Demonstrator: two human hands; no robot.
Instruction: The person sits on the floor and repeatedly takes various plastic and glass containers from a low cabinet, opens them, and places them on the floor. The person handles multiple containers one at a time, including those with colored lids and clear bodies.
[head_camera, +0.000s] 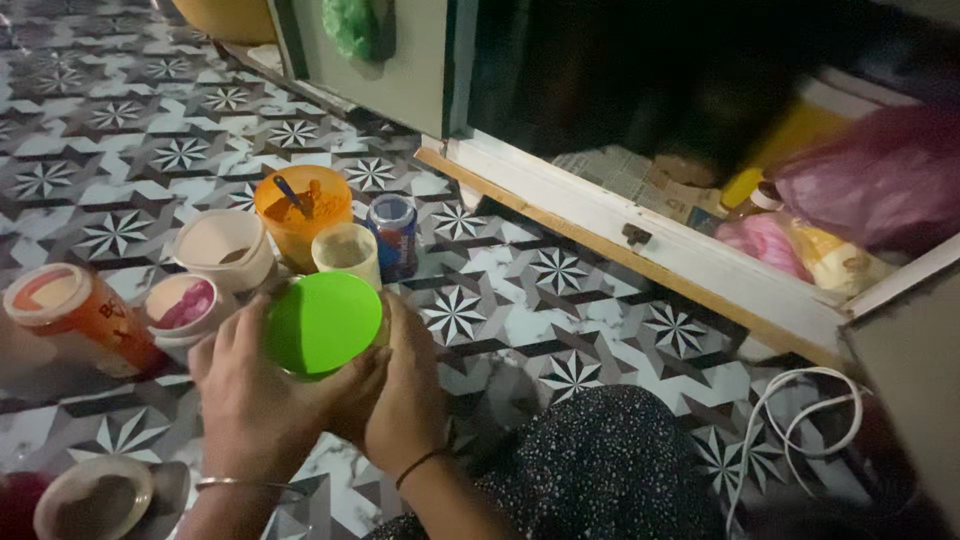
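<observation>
Two hands close on one container: the left hand (250, 400) wraps it from the near left, the right hand (405, 385) presses its far right side, and the fingers (235, 345) of both curl snugly round the body just under the green lid (322, 322). The jar itself is almost wholly hidden by the palms, so I cannot tell its colour or contents; it sits low, between the hands, above the patterned floor (520, 300). Gripping from both sides like this steadies it, and the lid faces up toward the camera.

Just beyond the fingertips stands a tight cluster of open tubs, kept within easy reach: a small cream cup (346, 252), a blue tin (394, 236) beside it, and behind them an orange tub (303, 215) with a spoon left standing in its powder. To the left of the left fingers sit a white tub (222, 248), a small pink-filled tub (185, 305) and, farther out, an orange-lidded jar (75, 315). Near the left wrist lies a round dish (95, 497) of brownish powder.

Well to the right of the right fingers a low cupboard (640, 230) stands open, with a pink bag (870, 180) and bottles on paper lining inside. A white cable (800, 420) loops on the floor near the person's dark dotted garment.
</observation>
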